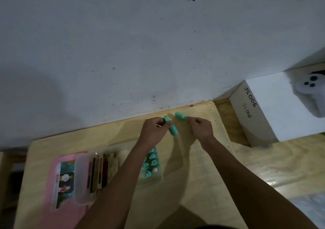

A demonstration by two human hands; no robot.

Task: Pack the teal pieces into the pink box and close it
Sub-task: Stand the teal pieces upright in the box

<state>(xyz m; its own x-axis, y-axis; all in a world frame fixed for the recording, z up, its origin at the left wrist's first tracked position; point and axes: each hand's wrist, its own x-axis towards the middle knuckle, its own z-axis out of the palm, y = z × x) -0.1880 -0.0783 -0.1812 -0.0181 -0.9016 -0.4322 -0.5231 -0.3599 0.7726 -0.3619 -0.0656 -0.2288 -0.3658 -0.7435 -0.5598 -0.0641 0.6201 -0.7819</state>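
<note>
My left hand (153, 130) grips a teal cylindrical piece (171, 128) near the far edge of the wooden board, and a thin pale stick pokes out between its fingers. Close beside it, my right hand (200, 126) pinches a second teal piece (180, 116) by one end. The two pieces are a little apart. A cluster of several teal pieces (151, 162) with pink-marked ends lies on the board under my left forearm. The pink box (58, 179) lies open at the left, with a picture card inside.
A clear plastic tray (82, 177) holding several dark and red sticks (101, 172) sits beside the pink box. A white box (274, 109) marked JS006 stands at the right, a white device on it. The wall runs along the board's far edge (112, 123).
</note>
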